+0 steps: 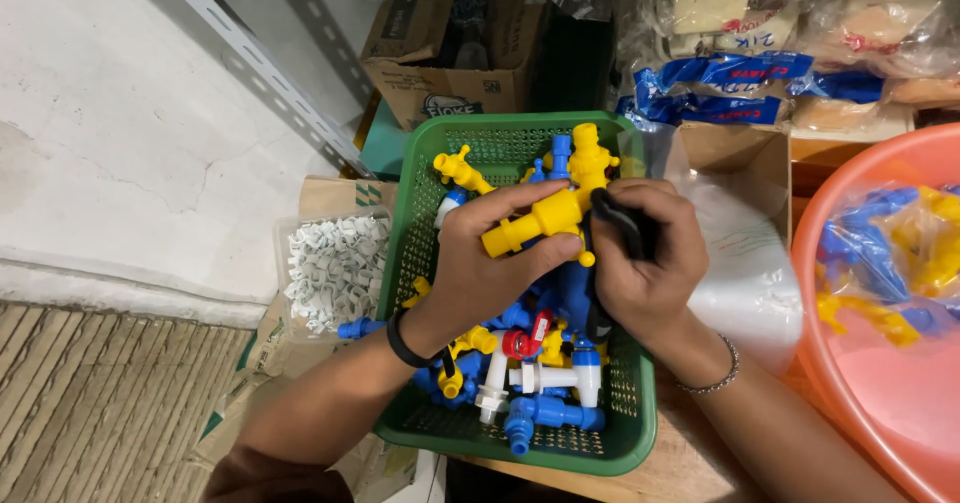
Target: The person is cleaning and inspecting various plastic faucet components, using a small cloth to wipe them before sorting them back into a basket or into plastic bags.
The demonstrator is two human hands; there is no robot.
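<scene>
My left hand grips a yellow plastic tap by its body, over a green plastic basket. My right hand is closed around a black strip or band pressed against the tap's side. Beneath both hands the basket holds several loose plastic taps in blue, yellow and white, plus a red-handled one. A black band circles my left wrist and a thin bracelet my right.
A clear box of small white clips sits left of the basket. An orange basin holding bagged blue and yellow taps is at right. Cardboard boxes and plastic bags of goods stand behind. White wall at left.
</scene>
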